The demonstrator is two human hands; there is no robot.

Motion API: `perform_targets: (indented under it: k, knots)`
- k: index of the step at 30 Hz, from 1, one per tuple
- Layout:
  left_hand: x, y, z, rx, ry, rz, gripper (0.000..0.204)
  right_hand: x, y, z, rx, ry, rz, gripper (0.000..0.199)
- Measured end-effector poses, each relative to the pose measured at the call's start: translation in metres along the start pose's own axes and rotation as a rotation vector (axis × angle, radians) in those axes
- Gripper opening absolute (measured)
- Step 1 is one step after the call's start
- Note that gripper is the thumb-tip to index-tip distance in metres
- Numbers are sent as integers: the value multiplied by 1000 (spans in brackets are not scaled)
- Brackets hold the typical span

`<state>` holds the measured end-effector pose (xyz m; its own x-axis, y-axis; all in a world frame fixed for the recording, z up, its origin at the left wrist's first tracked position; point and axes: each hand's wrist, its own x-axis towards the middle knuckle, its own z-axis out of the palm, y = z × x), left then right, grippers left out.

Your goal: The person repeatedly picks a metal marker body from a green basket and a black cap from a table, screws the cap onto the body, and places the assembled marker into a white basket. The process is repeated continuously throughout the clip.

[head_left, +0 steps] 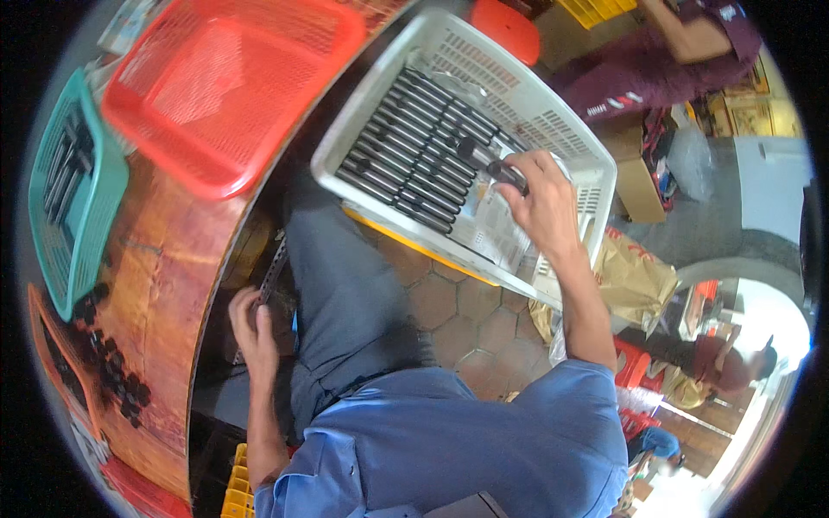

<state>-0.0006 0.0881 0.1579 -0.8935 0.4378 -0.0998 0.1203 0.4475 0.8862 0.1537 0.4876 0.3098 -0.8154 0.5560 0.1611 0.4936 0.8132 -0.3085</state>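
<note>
Head view: hands well apart. Right hand point(546, 200) is over the pale grey plastic crate point(601, 186), fingers and thumb clamped on a dark cylindrical part point(494, 167); the part points up-left, over the near end of the stock. Can't tell whether its far end touches anything. In the crate: long rows of metal rods with dark bands point(414, 151), packed side by side toward the crate's left, paper-like sheet point(499, 229) showing on the right. Crate sits tilted in frame, with a yellow edge point(414, 247) showing under its near side. Left hand point(254, 332) is low by the table edge, fingers bent, near a perforated metal strip point(275, 266); can't tell whether it grips or touches it. Wooden table point(142, 250) on the left carries a red basket point(250, 116), bare mesh bottom visible, and a teal basket point(97, 229) holding dark and silvery cylindrical parts point(67, 173). Small black pieces point(112, 367) lie loose on the table, just beside an orange-rimmed tray point(53, 345) at the far left. Hexagonal floor tiles point(462, 306) below the crate. Beyond it: cardboard box point(635, 177), brown sack point(635, 281), co-worker in maroon point(635, 82) upper right.
</note>
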Motion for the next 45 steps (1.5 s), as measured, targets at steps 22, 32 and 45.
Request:
perform_targets:
  k: [22,32,45]
  knots:
    - [-37,-176,-25,-46,-198,-780,28,-104,208,202,134,-952,173,28]
    - [-31,-148,-20,42,-243,-709,39,-111,216,217,195,-898,165,27]
    - [-40,-164,-26,-43,-234,-684,38,-111,225,184,106,-901,487,47]
